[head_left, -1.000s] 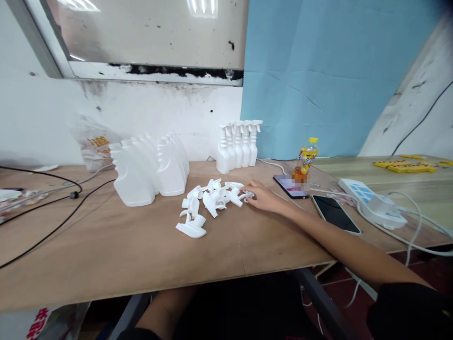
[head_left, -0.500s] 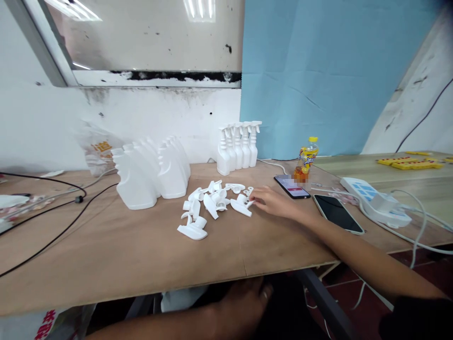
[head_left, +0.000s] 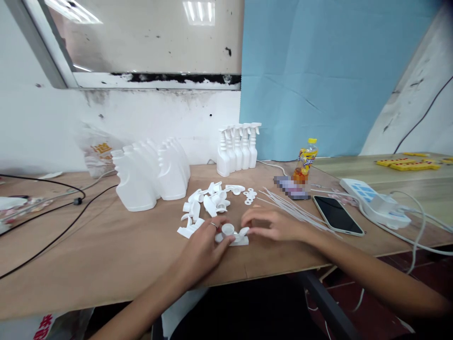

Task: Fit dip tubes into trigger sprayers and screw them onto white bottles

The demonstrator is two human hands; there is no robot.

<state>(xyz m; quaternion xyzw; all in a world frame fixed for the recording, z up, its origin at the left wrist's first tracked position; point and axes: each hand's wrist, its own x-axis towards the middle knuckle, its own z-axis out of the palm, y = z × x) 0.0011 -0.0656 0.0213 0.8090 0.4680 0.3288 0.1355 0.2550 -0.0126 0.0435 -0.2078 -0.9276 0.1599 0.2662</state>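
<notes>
A white spray trigger head (head_left: 228, 230) lies near the front of the brown tabletop, its round collar facing up. My left hand (head_left: 207, 243) grips it from the left, thumb in front and fingers behind. From the right, my right hand (head_left: 271, 225) pinches at its trigger lever with thumb and forefinger. Further loose spray trigger heads (head_left: 211, 204) lie in a pile just behind my left hand. Several small white washers (head_left: 249, 194) and a bundle of thin white tubes (head_left: 293, 206) lie behind my right hand; its forearm partly covers the tubes.
White bottles without heads (head_left: 136, 182) stand at the back left. Several bottles with spray heads (head_left: 223, 158) stand against the wall. To the right are a drink bottle (head_left: 307, 158), a phone (head_left: 336, 215), a blurred-out flat item (head_left: 292, 187) and a power strip (head_left: 375, 203). Black cables (head_left: 63, 238) cross the left side.
My right hand has brought a spray trigger head from the pile's right side toward the front edge. My left hand has risen from my lap and taken hold of it. The washers and tubes are now uncovered.
</notes>
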